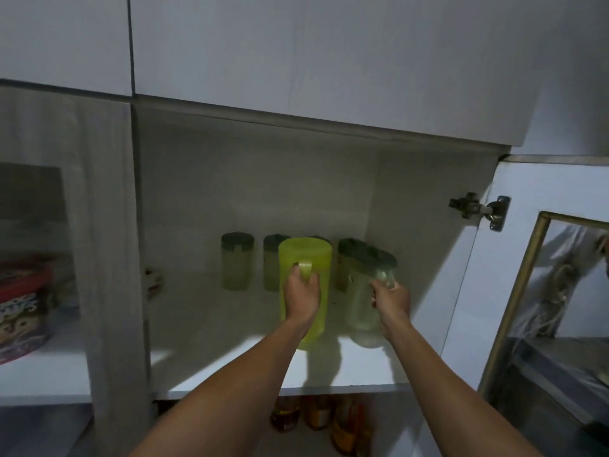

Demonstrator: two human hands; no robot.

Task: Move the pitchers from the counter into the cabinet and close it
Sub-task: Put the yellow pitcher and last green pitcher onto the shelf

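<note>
A lime-green plastic pitcher point(304, 258) stands on the white shelf point(230, 367) inside the open cabinet, and my left hand point(301, 295) is wrapped around its handle. Just to its right stands a clear pitcher with a dark lid point(362, 311); my right hand point(392, 300) grips its handle. Both pitchers rest near the shelf's middle. Behind them, several clear lidded pitchers point(236, 262) line the back of the cabinet. The cabinet door point(514, 258) with a glass pane hangs open at the right.
A closed glass-fronted door point(49, 225) at the left shows a colourful tin point(23, 308) behind it. Below the shelf, several bottles point(316, 417) stand in the dark. A metal hinge point(478, 209) sticks out at the right cabinet wall. White upper cabinet fronts point(296, 61) hang overhead.
</note>
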